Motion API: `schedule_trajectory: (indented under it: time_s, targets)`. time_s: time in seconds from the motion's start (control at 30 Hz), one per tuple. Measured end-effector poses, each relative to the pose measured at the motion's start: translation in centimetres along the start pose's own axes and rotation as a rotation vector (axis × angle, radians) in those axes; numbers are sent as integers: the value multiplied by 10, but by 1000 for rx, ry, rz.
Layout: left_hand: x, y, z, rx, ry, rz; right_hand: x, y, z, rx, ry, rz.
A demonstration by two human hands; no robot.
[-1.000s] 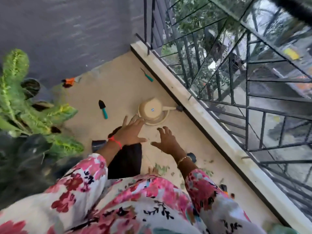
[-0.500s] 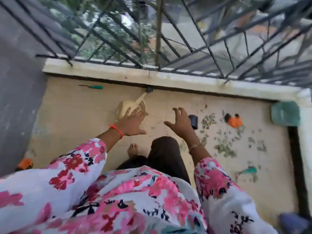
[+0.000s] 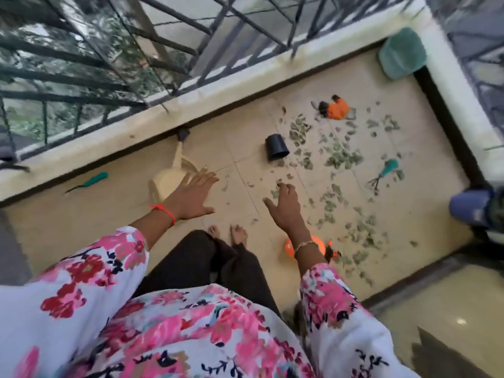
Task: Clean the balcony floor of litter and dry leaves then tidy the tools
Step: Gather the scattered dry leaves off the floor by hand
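Observation:
Dry green leaf bits (image 3: 338, 159) lie scattered over the right half of the beige balcony floor (image 3: 81, 225). My left hand (image 3: 191, 197) is spread open above the floor, just in front of a cream watering can (image 3: 170, 174) lying by the parapet. My right hand (image 3: 285, 210) hangs open with loosely curled fingers over the edge of the leaf patch, holding nothing. Among the leaves are a small black pot (image 3: 276, 147) on its side, a teal-handled hand rake (image 3: 383, 174) and an orange glove (image 3: 336, 107). A teal-handled tool (image 3: 90, 182) lies far left.
A low white parapet (image 3: 218, 91) with black metal railing (image 3: 122, 58) bounds the far side. A green dustpan (image 3: 402, 53) leans in the far right corner. An orange object (image 3: 290, 248) sits behind my right wrist. A blue object (image 3: 474, 205) is at the right edge. My bare feet (image 3: 231, 233) stand mid-floor.
The view has swung right from the plant corner to the leaf-strewn side. Both hands stayed open and stretched forward, now lower over the floor near the leaves.

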State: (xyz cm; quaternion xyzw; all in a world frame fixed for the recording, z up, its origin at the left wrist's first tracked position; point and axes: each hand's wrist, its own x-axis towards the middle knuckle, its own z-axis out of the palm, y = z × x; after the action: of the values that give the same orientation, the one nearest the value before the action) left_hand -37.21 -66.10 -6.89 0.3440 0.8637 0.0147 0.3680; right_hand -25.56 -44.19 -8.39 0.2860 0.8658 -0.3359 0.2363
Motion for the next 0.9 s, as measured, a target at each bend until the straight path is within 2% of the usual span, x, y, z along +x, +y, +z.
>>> schedule_trajectory:
  time_s: [0.2,0.43,0.6,0.7,0.9]
  targets:
    - [37,-1,7,45,-62,164,7,10,37,218,52,151]
    - [117,-41,79,-21,-129,253,54,23,134,397,183,348]
    - [189,-90,160,-57,-156,203,119,54,235,439,227,404]
    - [229,-115,231,-65,-190,206,163,81,303,504,320,480]
    - [318,-162,388,-159,-92,138,251,159,445,617,526,615]
